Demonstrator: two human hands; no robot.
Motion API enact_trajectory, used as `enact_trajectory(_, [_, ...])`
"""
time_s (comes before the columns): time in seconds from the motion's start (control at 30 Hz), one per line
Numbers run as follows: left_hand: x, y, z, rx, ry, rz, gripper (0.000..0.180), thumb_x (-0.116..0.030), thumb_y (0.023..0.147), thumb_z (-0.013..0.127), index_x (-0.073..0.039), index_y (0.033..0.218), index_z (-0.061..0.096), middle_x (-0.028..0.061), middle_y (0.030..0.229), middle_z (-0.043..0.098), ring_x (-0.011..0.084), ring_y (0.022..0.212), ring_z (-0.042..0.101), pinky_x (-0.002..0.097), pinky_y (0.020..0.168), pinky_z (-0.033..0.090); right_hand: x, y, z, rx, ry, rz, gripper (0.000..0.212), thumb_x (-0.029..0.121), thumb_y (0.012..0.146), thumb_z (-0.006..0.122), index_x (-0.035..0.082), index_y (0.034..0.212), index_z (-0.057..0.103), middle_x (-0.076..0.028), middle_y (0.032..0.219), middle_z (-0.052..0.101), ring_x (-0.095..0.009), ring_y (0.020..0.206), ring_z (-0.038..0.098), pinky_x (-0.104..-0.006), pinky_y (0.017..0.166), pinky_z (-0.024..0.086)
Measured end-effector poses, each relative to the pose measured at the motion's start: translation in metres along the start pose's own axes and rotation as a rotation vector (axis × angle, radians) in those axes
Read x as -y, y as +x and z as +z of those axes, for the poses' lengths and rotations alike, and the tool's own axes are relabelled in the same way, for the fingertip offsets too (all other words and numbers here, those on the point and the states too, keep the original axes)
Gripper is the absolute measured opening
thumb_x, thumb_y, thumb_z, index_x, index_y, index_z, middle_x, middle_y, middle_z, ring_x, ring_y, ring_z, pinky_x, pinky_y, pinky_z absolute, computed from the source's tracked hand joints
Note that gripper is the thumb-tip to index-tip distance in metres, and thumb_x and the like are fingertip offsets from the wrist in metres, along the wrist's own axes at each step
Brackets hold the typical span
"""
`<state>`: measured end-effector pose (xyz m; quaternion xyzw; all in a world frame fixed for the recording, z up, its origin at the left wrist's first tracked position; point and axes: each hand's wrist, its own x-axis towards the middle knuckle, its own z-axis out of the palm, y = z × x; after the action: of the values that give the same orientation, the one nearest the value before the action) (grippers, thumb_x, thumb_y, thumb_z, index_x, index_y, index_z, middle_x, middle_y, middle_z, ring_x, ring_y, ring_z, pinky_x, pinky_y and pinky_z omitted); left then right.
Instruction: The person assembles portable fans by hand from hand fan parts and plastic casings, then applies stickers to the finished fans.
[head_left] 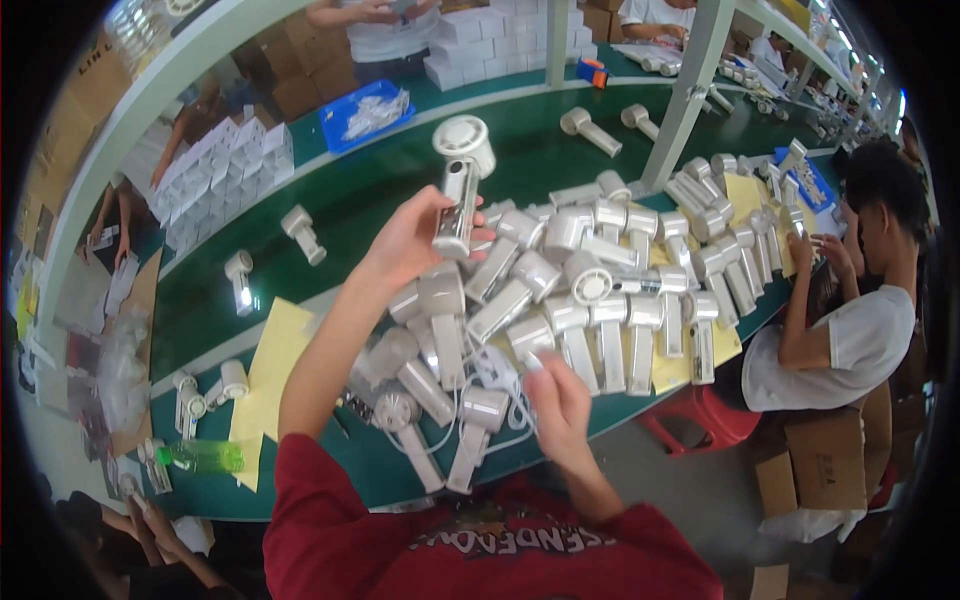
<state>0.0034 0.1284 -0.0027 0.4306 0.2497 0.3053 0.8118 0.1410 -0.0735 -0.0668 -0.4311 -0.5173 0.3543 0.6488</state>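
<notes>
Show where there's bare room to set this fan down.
Bare: the green strip between the blue tray and the left hand; also its stretch between the held fan and the two fans by the post. Crowded: the fan pile beyond the right hand.

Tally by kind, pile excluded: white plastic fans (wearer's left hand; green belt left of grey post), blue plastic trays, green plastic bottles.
White plastic fan in left hand: 1
White plastic fans on green belt, left of grey metal post: 4
Blue plastic trays: 2
Green translucent plastic bottle: 1
Total: 8
</notes>
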Motion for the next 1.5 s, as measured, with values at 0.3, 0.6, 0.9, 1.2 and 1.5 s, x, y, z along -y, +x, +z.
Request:
enact_trajectory(0.3, [0.062, -0.117, 0.068, -0.176, -0.286, 0.442, 0.034, -0.021, 0.084, 0.037, 0.001, 0.111, 0.04, 0.0122, 0.092, 0.052, 0.0209, 0.081, 0.056, 0.0376, 0.07, 0.051, 0.019, -0.001, 0.066, 0.002, -0.158, -0.388, 0.007, -0.001, 0.08, 0.049, -0.003, 0.074, 0.047, -0.011, 0.07, 0.046, -0.022, 0.057, 0.044, -0.0279, 0.052, 0.036])
enact_trajectory(0.6, [0.091, -0.134, 0.066, -0.403, -0.324, 0.538, 0.027, -0.017, 0.086, 0.038, -0.001, 0.108, 0.041, 0.0113, 0.092, 0.052, 0.0218, 0.085, 0.057, 0.0383, 0.074, 0.05, 0.029, -0.017, 0.064, 0.145, -0.111, -0.305, 0.007, 0.001, 0.083, 0.047, -0.005, 0.079, 0.049, -0.01, 0.073, 0.046, -0.02, 0.062, 0.044, -0.0264, 0.055, 0.037])
enact_trajectory(0.9, [0.101, -0.157, 0.059, -0.527, -0.426, 0.596, 0.033, -0.019, 0.086, 0.037, -0.001, 0.114, 0.037, 0.0098, 0.094, 0.051, 0.0218, 0.084, 0.055, 0.0389, 0.076, 0.049, 0.022, -0.026, 0.077, 0.309, -0.043, -0.046, 0.008, 0.004, 0.084, 0.047, -0.004, 0.082, 0.05, -0.009, 0.07, 0.046, -0.018, 0.059, 0.044, -0.0259, 0.054, 0.037])
enact_trajectory(1.2, [0.11, -0.163, 0.043, -0.586, -0.151, 0.773, 0.033, -0.01, 0.089, 0.036, 0.0, 0.12, 0.027, 0.0085, 0.091, 0.046, 0.0148, 0.065, 0.054, 0.0286, 0.055, 0.05, 0.014, -0.042, 0.093, 0.401, 0.125, 0.243, 0.019, 0.013, 0.089, 0.042, -0.003, 0.079, 0.046, -0.006, 0.062, 0.042, -0.01, 0.055, 0.037, -0.0253, 0.048, 0.031])
enact_trajectory(1.5, [0.098, -0.172, 0.052, -0.533, 0.27, 0.783, 0.05, -0.018, 0.085, 0.042, 0.004, 0.125, 0.023, 0.01, 0.091, 0.044, 0.0131, 0.062, 0.049, 0.0243, 0.055, 0.043, 0.019, -0.056, 0.104, 0.318, 0.335, 0.207, 0.021, 0.013, 0.092, 0.035, -0.002, 0.093, 0.048, -0.002, 0.065, 0.044, -0.008, 0.055, 0.038, -0.0216, 0.05, 0.033])
